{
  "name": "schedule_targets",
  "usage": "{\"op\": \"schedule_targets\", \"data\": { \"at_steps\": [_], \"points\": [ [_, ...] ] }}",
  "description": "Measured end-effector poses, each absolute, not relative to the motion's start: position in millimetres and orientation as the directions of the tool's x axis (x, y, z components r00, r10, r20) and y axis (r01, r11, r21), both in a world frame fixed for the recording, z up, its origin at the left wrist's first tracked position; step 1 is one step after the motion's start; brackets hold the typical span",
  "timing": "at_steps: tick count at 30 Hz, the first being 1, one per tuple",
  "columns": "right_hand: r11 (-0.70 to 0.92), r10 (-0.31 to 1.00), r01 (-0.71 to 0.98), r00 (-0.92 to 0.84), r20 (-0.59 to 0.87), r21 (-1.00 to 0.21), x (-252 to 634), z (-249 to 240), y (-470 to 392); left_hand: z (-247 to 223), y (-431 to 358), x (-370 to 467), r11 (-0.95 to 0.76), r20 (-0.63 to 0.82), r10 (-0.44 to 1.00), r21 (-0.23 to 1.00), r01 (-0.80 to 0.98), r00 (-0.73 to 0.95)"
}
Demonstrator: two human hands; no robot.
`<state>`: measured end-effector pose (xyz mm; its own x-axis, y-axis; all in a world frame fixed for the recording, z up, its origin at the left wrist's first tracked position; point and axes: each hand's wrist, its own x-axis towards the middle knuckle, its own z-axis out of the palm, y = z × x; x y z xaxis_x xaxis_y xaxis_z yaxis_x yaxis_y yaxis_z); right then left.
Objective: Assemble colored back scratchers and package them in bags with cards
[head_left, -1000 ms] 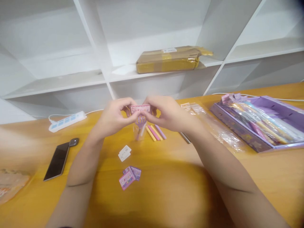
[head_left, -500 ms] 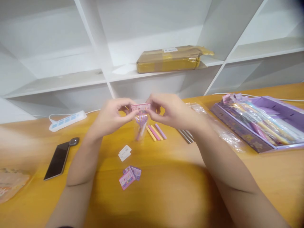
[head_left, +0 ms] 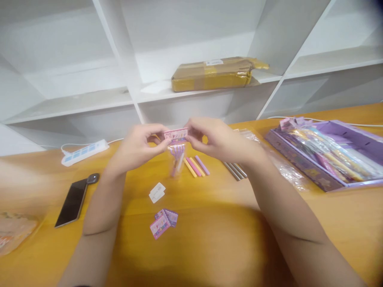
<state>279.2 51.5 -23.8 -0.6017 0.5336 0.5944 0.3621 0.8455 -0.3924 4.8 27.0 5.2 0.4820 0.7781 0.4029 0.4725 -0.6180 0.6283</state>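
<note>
A small pink printed card [head_left: 175, 136] is held level above the table, pinched at its left end by my left hand [head_left: 140, 145] and at its right end by my right hand [head_left: 211, 137]. Below the card hangs a clear plastic bag [head_left: 177, 161] with purple and pale sticks inside. Several yellow, pink and purple sticks [head_left: 197, 166] lie side by side just right of the bag. Nearer to me are white cards [head_left: 157, 192] and a few pink and purple printed cards [head_left: 161, 224], partly overlapping.
A purple box [head_left: 323, 181] with filled bags stands at the right, beside loose clear bags [head_left: 290, 175]. Metal rods [head_left: 235, 170] lie near my right wrist. At the left are a power strip [head_left: 85, 152], a phone-like dark slab [head_left: 72, 203] and a mouse [head_left: 93, 178]. A taped carton [head_left: 211, 75] sits on the shelf.
The pink card has tilted so more of its printed front shows, and it has shifted very slightly left. Both hands keep their pinch on it.
</note>
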Motion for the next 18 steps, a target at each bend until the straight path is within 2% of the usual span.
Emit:
{"op": "schedule_targets", "data": {
  "at_steps": [4,9,18],
  "points": [
    [0.831,0.552,0.378,-0.654,0.518,-0.408,276.2,-27.6,56.9,6.2,28.0,3.5,-0.629,0.429,0.773,0.614,0.477,0.467],
    [0.847,0.487,0.298,-0.766,0.419,-0.440,269.8,-32.9,64.3,8.8,28.5,2.6,-0.630,0.437,0.775,0.600,0.493,0.457],
    [0.841,0.491,0.287,-0.764,0.420,-0.459,265.8,-39.8,72.4,7.2,31.7,1.7,-0.622,0.394,0.779,0.581,0.524,0.488]
  ]
}}
